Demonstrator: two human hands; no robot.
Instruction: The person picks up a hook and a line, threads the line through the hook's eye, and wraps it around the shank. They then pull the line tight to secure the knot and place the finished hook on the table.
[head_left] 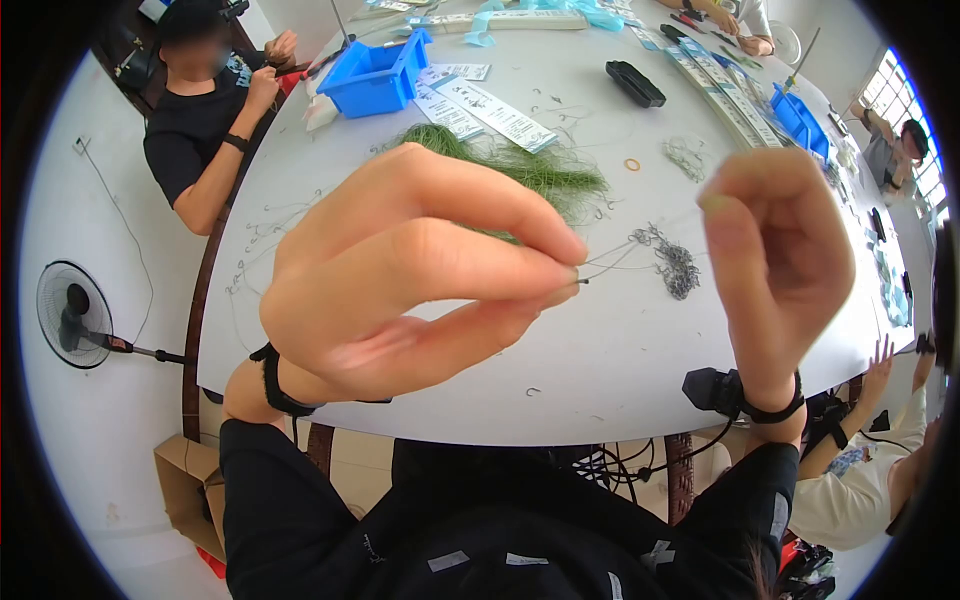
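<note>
My left hand (pixel 430 265) is raised over the table, thumb and fingertips pinched on thin fishing line (pixel 612 266). A tiny dark tip sticks out of that pinch; its kind is too small to tell. My right hand (pixel 775 260) is up on the right, fingers curled and thumb pressed to the index finger, slightly blurred. Whatever it pinches, if anything, cannot be made out. Between the hands lies a pile of dark fishing hooks (pixel 677 268) on the table. Behind my left hand spreads a bundle of green fishing line (pixel 560 178), partly covered by it.
On the white table (pixel 480 410) are a blue bin (pixel 370 85), printed cards (pixel 495 112), a black tray (pixel 635 84), a tan ring (pixel 631 165), a clear line coil (pixel 685 158) and a loose hook (pixel 533 391). Other people sit around; a fan (pixel 75 313) stands left.
</note>
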